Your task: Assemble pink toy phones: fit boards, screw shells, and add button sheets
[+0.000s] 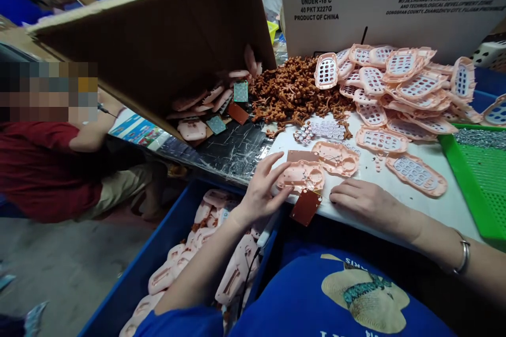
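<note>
My left hand (265,188) is at the left end of a pale pink plastic shell half (302,176), thumb and fingers spread apart around its edge. Thin wires run from this shell to a brown circuit board (306,207), which hangs tilted over the table's front edge. My right hand (361,201) rests to the right of that board with its fingers curled together; whatever they pinch is hidden. Just behind lie a second pink shell half (336,158) with wires and another brown circuit board (302,156).
Pink shells with white button pads (415,81) are heaped at the right, beside brown plastic pieces (296,89). A green tray (466,184) stands far right. A cardboard box (158,37) lies open at left. Below, a blue bin (130,268) holds pink casings. A person in red sits left.
</note>
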A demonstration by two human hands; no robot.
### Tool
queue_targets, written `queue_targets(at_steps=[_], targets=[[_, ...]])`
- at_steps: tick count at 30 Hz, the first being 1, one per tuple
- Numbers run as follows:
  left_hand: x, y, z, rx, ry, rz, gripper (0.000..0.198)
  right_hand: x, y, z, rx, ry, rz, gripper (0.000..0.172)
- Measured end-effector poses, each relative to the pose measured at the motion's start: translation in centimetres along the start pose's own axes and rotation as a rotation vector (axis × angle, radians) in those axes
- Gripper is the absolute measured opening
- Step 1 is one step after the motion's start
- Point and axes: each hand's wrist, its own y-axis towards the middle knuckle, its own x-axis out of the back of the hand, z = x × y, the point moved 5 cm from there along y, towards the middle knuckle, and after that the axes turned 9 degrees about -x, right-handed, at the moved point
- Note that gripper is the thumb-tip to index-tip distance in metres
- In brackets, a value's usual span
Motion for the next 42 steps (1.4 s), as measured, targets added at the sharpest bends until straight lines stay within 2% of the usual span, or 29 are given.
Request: queue_targets(at_steps=[3,4,6,9,11,13,16,19,21,24,26,28,34,42], targets=[[-1.0,0.5,0.8,-0.018,-0.13,0.262,0.063,-0.4,0.2,-0.8,-0.151,0.104,-0.003,0.022],[-1.2,0.6,1.0,-0.023,-0.158,0.307,0.065,-0.5,0.3,-1.0,-0.193,0.131,0.001,0.021],[-1.4,0.6,1.2,-0.025,-0.174,0.321,0.065,-0.7,0.4,-1.3,-0.227,0.154,0.007,0.02],[-1.1,0.3,1.1,-0.04,-0.133,0.233,0.064,-0.1,0.4,-0.7,-0.165,0.102,-0.046,0.019],[-0.8,0.0,0.6,-0.062,-0.108,0.157,0.064,1.2,0.2,0.3,-0.092,0.057,-0.127,0.017],[-0.6,-0.3,-0.4,-0.104,-0.108,0.067,0.063,2.8,-0.4,1.8,-0.008,0.023,-0.197,0.016],[-0.8,-0.3,-2.6,-0.201,-0.17,-0.087,0.064,4.9,-1.9,4.3,0.145,-0.009,-0.224,0.019],[-2.3,0.8,-4.5,-0.247,-0.275,-0.094,0.066,5.8,-3.5,5.3,0.166,-0.046,-0.217,0.021],[-3.7,2.0,-5.2,-0.23,-0.329,-0.019,0.065,6.1,-4.6,4.7,0.075,-0.08,-0.233,0.024],[-6.0,3.9,-5.7,-0.201,-0.378,0.162,0.062,6.2,-6.3,2.8,-0.102,-0.11,-0.272,0.027],[-7.4,5.0,-5.9,-0.217,-0.4,0.288,0.059,6.0,-7.3,1.4,-0.214,-0.138,-0.285,0.023],[-8.5,6.0,-6.1,-0.248,-0.418,0.35,0.056,5.5,-8.1,0.0,-0.311,-0.161,-0.275,0.018],[-10.0,7.5,-6.5,-0.258,-0.428,0.376,0.054,4.0,-9.3,-2.5,-0.473,-0.136,-0.204,0.017],[-9.5,7.6,-6.9,-0.188,-0.424,0.395,0.055,4.3,-9.1,-3.1,-0.474,-0.109,-0.126,0.021]])
